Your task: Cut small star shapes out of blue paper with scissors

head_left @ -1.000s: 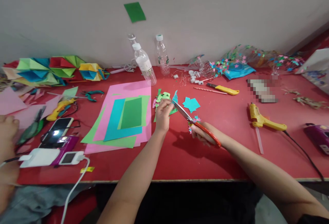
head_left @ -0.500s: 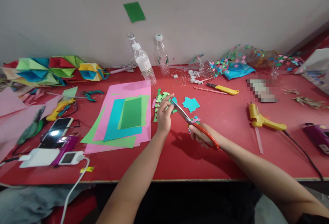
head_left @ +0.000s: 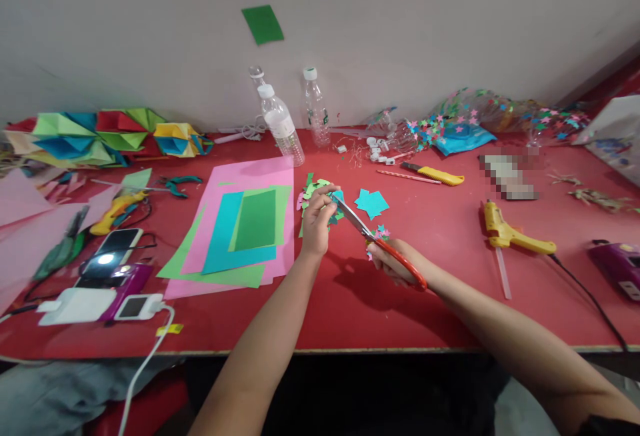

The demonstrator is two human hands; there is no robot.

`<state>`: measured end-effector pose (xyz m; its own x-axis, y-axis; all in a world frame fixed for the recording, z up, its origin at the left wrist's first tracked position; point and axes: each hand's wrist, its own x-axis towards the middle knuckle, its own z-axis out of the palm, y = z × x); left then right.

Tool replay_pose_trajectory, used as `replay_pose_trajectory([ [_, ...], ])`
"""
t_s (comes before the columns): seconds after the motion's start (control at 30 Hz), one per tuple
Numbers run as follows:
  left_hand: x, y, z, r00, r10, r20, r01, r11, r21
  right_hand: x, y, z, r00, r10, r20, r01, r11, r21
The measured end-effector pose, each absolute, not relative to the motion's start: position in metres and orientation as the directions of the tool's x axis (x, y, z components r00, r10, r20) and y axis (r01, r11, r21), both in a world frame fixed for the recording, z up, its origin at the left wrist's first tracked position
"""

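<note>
My right hand (head_left: 400, 264) is closed round the orange-red handles of a pair of scissors (head_left: 356, 219), whose blades point up and left. The blade tips meet a small blue piece of paper (head_left: 339, 196) pinched in the fingers of my left hand (head_left: 319, 219). Part of that paper is hidden by the fingers. Beneath and behind the left hand lies a heap of green and pink paper scraps (head_left: 313, 189). Blue paper stars (head_left: 372, 203) lie just right of the blades. Tiny coloured stars (head_left: 383, 233) sit near the right hand.
Stacked coloured sheets (head_left: 255, 223) lie left of my hands. Plastic bottles (head_left: 283, 126) stand at the back. A yellow cutter (head_left: 440, 175) and yellow glue gun (head_left: 520, 235) with a cord are on the right. Phones, cables and a power bank (head_left: 137, 307) crowd the left of the red table (head_left: 350, 329).
My left hand has shifted slightly left and its fingers have turned around the blue paper. The scissors and my right hand have hardly moved.
</note>
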<state>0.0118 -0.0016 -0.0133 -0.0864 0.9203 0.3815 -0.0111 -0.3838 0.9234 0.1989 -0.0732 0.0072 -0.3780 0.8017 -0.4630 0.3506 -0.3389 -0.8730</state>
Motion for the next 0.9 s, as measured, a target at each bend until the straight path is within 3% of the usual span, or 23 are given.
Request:
replay_pose_trajectory([
  [0.73, 0.0074, 0.0004, -0.0091, -0.054, 0.951, 0.305, -0.099, -0.309, 0.946, 0.1979, -0.0708, 0.0085, -0.336, 0.804, -0.491, 0.348, -0.379, -0.858],
  [0.9, 0.0101, 0.0007, -0.0135, -0.027, 0.981, 0.190, -0.187, -0.192, 0.963, 0.2003, -0.0670, 0.0065, -0.328, 0.871, -0.367, 0.222, -0.307, -0.926],
])
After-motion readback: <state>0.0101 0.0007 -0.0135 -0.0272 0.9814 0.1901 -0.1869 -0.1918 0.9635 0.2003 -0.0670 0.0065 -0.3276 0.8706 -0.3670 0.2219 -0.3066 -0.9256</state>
